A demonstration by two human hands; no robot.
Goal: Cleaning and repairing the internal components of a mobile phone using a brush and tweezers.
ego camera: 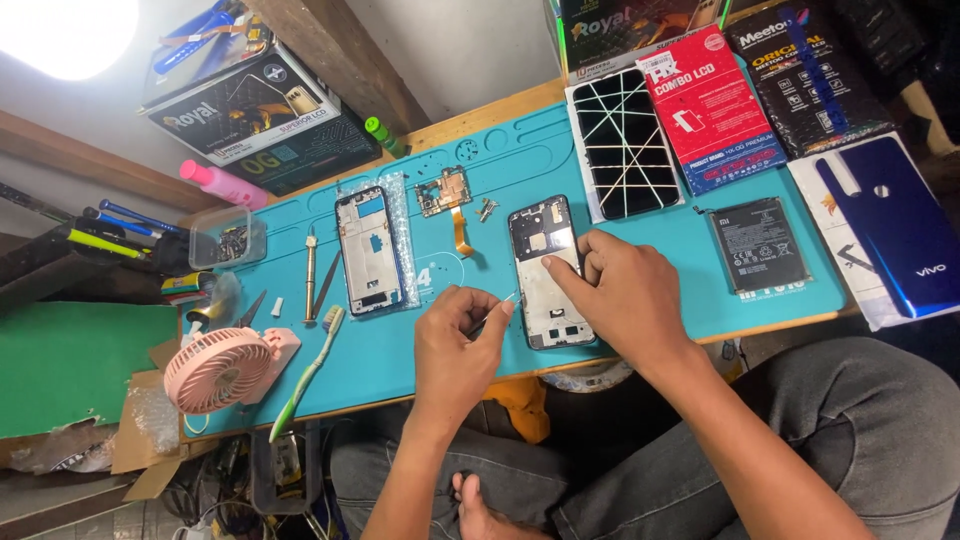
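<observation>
Nearest the camera, grey-trousered legs (800,440) and a bare foot (478,510) are seen below the desk (520,100); the foot is cut off by the lower edge.

The left hand (460,345) is curled, fingers pinched on thin tweezers (495,313). Only the tip is shown; the rest is hidden inside the hand. What the tip touches is too small to tell.

The right hand (620,290) is laid flat over the right side of an opened phone body (545,270), fingers pressed on its edge, nothing grasped. The body's lower right part is covered by this hand. It lies upright on the teal mat (500,170), near the front edge.

To the left on the mat: a green-handled toothbrush (305,375) and a pink hand fan (225,365) overhanging the edge, a second phone frame (370,250), and two slim tools (318,275) just beside it. A small circuit board (445,192) with an orange ribbon is placed between the two frames.

To the right: a black battery (757,245) and a blue back cover (890,225), partly cut off by the frame edge.

Farther back: a black screen (622,140) crossed by white lines, a red box (712,105), a pink bottle (222,185), a clear tray (228,238) whose contents cannot be made out, and a dark box (255,115). The top left corner is washed out by a lamp (60,30).
</observation>
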